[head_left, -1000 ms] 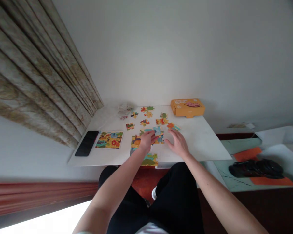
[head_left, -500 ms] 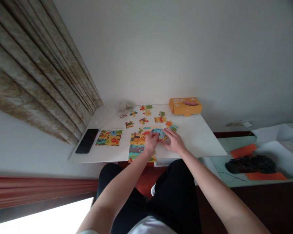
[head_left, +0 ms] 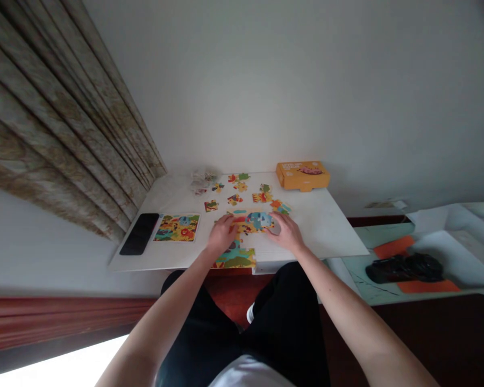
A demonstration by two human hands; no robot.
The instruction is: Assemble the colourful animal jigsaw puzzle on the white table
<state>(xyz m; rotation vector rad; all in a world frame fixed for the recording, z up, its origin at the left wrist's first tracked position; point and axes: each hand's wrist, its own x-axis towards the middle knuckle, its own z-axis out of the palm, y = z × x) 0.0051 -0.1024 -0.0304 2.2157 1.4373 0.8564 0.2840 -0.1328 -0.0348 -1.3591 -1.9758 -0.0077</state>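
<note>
A partly joined jigsaw puzzle [head_left: 242, 259] with animal pictures lies at the table's front edge. My left hand [head_left: 221, 234] rests on its left side, fingers stretched out and covering part of the picture. At the upper right of the puzzle sit pieces with a blue elephant [head_left: 261, 219]. My right hand [head_left: 286, 233] is beside their right edge, thumb and fingers spread apart, fingertips at the pieces. Loose puzzle pieces lie beyond the hands, among them a striped one [head_left: 262, 198], an orange-and-blue one [head_left: 280, 206] and a dark-green one [head_left: 211, 206].
On the white table [head_left: 326, 231], a reference picture card [head_left: 176, 228] and a black phone [head_left: 139, 234] lie at left. A crumpled clear plastic bag [head_left: 204, 180] and a yellow box [head_left: 303, 176] stand at the back. At right, a lower surface holds a black object [head_left: 403, 269].
My left hand has moved left from the elephant pieces onto the puzzle's left side, its pinch now opened. My right hand stays by the right edge. The view has shifted slightly.
</note>
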